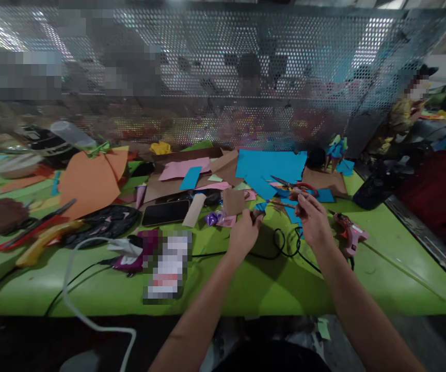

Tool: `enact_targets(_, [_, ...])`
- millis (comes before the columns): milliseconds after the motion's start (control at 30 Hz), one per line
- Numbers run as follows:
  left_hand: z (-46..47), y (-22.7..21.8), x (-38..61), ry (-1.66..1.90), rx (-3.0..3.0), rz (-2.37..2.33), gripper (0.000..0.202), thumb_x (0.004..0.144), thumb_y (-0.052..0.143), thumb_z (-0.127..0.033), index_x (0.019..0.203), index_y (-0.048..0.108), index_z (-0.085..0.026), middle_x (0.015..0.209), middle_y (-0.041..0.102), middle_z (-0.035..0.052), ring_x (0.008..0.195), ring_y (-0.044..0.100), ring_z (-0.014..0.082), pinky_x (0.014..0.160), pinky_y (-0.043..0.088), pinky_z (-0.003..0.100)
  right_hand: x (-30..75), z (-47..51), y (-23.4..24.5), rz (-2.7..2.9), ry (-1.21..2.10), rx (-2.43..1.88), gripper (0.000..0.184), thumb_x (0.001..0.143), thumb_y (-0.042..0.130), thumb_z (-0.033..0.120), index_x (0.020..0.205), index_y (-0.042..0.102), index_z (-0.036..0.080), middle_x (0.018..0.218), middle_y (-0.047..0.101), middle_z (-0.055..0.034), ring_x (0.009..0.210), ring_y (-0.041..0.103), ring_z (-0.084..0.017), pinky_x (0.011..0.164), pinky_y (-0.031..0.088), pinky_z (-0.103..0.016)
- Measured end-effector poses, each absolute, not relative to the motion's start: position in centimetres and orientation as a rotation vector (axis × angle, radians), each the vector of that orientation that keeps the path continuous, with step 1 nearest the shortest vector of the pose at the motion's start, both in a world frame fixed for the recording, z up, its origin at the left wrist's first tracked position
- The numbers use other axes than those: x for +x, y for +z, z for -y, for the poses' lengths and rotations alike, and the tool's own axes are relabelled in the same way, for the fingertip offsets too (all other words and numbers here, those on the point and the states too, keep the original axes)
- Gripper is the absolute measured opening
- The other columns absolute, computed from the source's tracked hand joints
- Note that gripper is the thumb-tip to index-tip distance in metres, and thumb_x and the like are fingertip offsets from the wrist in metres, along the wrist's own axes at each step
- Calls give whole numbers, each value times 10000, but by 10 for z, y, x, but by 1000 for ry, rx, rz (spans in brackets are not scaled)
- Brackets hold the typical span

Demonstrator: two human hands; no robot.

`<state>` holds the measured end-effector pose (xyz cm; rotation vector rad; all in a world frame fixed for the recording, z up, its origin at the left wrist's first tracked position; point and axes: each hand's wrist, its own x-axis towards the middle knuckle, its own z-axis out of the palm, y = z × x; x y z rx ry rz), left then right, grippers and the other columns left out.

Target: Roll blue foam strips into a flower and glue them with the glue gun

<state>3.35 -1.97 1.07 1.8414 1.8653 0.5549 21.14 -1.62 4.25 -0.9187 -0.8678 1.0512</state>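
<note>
In the head view, my left hand (pixel 244 232) is closed round a small piece with a blue foam or paper top (pixel 260 207). My right hand (pixel 311 217) pinches a thin brown stick-like tool (pixel 283 204), whose far end is close to the blue top; whether they touch I cannot tell. Just beyond the right hand lie scissors (pixel 290 185) with red handles, over blue scraps. A large blue sheet (pixel 271 164) is behind both hands. Beside the left hand are a brown square (pixel 234 201) and a shiny purple scrap (pixel 214 219).
A pink glue gun (pixel 350 235) lies right of my right hand. Black cable (pixel 277 253) loops across the green table (pixel 246 299). Phones (pixel 165 213), a yellow glue gun (pixel 48 240) and orange sheets (pixel 89 178) lie left. Another person's hand (pixel 4 214) is at far left. A perforated metal screen (pixel 207 77) stands behind.
</note>
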Motion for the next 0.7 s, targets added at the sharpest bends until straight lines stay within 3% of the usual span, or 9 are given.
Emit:
enact_targets(133, [24, 12, 35, 384, 1949, -2009, 420, 961, 367, -520, 1044, 562, -157, 984, 719, 177, 930, 685, 308, 748, 441, 357, 213, 15, 41, 887, 1062, -899, 224, 694, 777, 398, 639, 654, 219, 863, 690, -12, 584, 461, -100, 534, 336, -276])
enact_targets(367, [29, 14, 33, 327, 2148, -2095, 567, 945, 348, -581, 954, 673, -117, 967, 702, 205, 977, 647, 325, 853, 413, 421, 216, 14, 38, 889, 1076, -882, 196, 684, 787, 376, 660, 675, 217, 825, 684, -14, 608, 497, -108, 532, 334, -269])
enact_targets(567, [32, 27, -9, 588, 2047, -2377, 384, 917, 498, -484, 1089, 606, -158, 1136, 642, 165, 1108, 550, 323, 917, 399, 427, 218, 14, 37, 866, 1112, -862, 167, 667, 803, 350, 714, 718, 214, 852, 701, -17, 561, 462, -82, 500, 354, -245])
enact_targets(700, [26, 26, -42, 501, 2021, -2458, 368, 880, 579, -342, 1203, 584, -166, 1245, 618, 159, 1200, 497, 333, 961, 403, 450, 218, 15, 38, 893, 1111, -842, 166, 672, 804, 344, 687, 706, 211, 861, 701, -22, 567, 474, -84, 503, 365, -245])
